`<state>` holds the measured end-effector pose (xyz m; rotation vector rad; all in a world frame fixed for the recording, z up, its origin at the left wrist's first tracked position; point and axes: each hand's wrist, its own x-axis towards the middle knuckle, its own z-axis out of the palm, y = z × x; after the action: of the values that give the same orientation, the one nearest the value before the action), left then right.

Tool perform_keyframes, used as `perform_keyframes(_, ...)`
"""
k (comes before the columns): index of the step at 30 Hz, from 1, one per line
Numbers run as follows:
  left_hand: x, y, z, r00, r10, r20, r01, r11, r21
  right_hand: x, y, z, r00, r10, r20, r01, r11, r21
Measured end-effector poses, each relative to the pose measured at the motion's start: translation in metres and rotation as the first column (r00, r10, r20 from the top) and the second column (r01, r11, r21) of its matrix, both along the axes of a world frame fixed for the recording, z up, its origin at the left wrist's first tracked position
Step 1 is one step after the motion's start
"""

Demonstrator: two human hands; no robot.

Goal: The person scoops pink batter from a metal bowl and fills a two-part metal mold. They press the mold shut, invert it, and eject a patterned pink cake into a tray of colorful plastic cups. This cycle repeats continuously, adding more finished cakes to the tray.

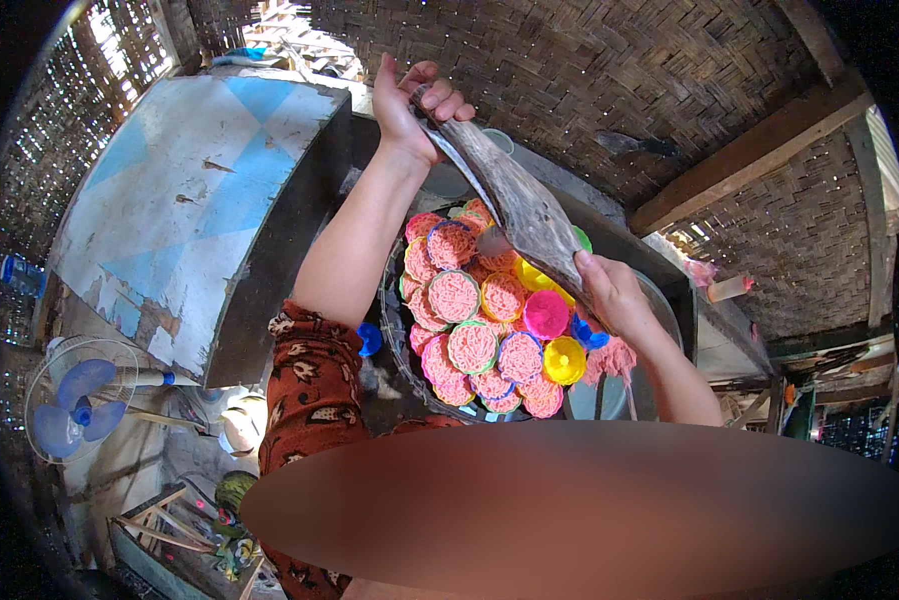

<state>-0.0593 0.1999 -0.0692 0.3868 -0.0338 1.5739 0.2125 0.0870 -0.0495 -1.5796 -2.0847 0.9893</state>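
Observation:
A long, weathered grey wooden bar (514,195) slants from upper left down to the right, held between my two hands. At its upper end my left hand (409,110) is closed, fingers curled over the wood. My right hand (617,295) grips its lower end, thumb on top. A short dull cylinder (492,241) shows just under the bar's middle. Beneath lies a round tray (397,335) heaped with pink noodle cakes (454,296) in colourful plastic moulds. Near my right hand are a magenta mould (546,315), a yellow mould (564,360) and blue moulds (589,333).
To the left stands a peeling blue-and-white panel (189,190), with a blue-bladed fan (81,400) below it. Pink dough strands (611,362) hang right of the tray. A wooden beam (749,150) crosses the woven bamboo wall (589,70). A bottle (729,289) lies at right.

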Motion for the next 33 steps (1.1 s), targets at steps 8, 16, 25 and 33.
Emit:
perform_keyframes(8,-0.01,0.012,0.004,0.998,-0.06,-0.022,0.063,0.978,0.197,0.003,0.013,-0.027,0.975,0.009,-0.224,-0.019,0.999,-0.045)
perform_keyframes(16,0.006,-0.031,0.03,0.86,0.087,-0.504,0.09,0.945,0.316,0.011,-0.029,0.004,0.841,-0.028,-0.541,0.099,0.99,0.103)
perform_keyframes(25,0.118,-0.121,0.072,-0.403,0.912,-0.08,0.06,0.114,0.992,0.039,-0.076,0.023,0.979,0.09,-0.184,0.027,0.833,0.553)
perform_keyframes(33,0.174,-0.157,0.107,-0.423,0.906,0.005,0.485,0.221,0.846,0.054,-0.1,0.121,0.986,-0.157,-0.054,0.065,0.071,0.995)
